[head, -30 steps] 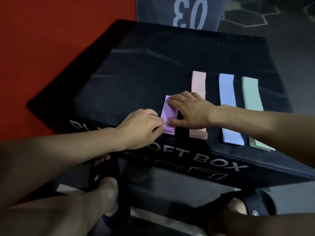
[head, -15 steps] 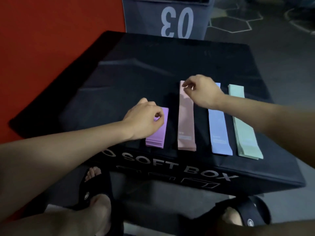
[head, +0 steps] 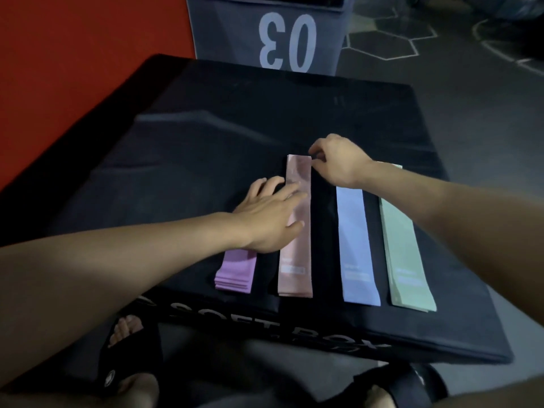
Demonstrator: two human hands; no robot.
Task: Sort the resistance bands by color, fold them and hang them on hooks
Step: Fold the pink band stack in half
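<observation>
Four stacks of resistance bands lie side by side on the black soft box (head: 206, 148). The folded purple stack (head: 235, 272) is at the left, then the long pink stack (head: 297, 260), the blue stack (head: 357, 245) and the green stack (head: 407, 251). My left hand (head: 270, 219) lies flat with fingers spread, over the top of the purple stack and across the middle of the pink one. My right hand (head: 338, 163) pinches the far right corner of the pink stack.
A grey box marked "03" (head: 282, 33) stands behind the soft box. A red mat (head: 73, 54) lies to the left, dark patterned floor to the right. My feet in black slides (head: 129, 357) are below the box's front edge.
My left hand let go of the purple stack and spread flat onto the pink one. My right hand stayed at the pink stack's far end, pinching its corner.
</observation>
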